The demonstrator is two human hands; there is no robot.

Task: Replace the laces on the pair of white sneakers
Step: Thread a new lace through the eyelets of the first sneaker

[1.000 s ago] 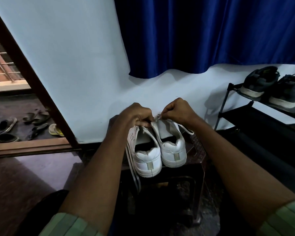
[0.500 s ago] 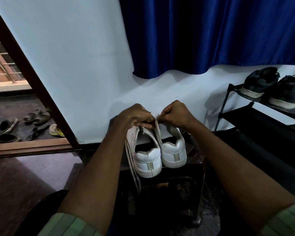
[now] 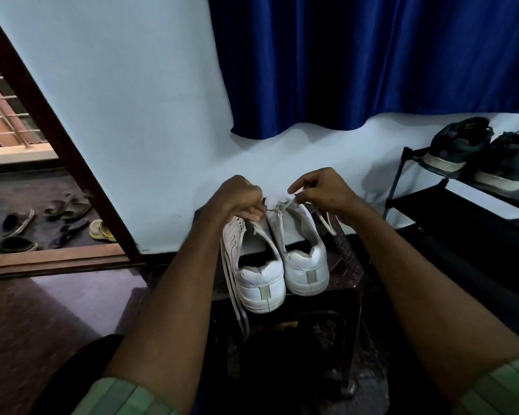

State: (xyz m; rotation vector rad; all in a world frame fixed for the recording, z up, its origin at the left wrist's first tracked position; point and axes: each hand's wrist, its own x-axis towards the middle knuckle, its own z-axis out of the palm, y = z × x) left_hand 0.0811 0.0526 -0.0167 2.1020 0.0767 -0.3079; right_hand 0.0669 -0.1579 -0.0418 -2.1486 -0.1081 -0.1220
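Lacing stage, centre of frame: the white sneakers (image 3: 282,262) stand heels-near on a dark worktop (image 3: 346,265). Left hand (image 3: 237,199) and right hand (image 3: 321,190) each pinch the lace (image 3: 277,208) over the right-hand shoe. Next, likely threading an eyelet; needs a steady tip.

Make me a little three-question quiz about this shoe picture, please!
1. True or false: the two white leather sneakers stand on the dark stool, heels toward the camera.
2. What does the right hand pinch? A) thin white lace B) blue curtain
3. Where do the dark grey sneakers sit?

Key: 1 true. 2 A. 3 On the black shoe rack at the right.
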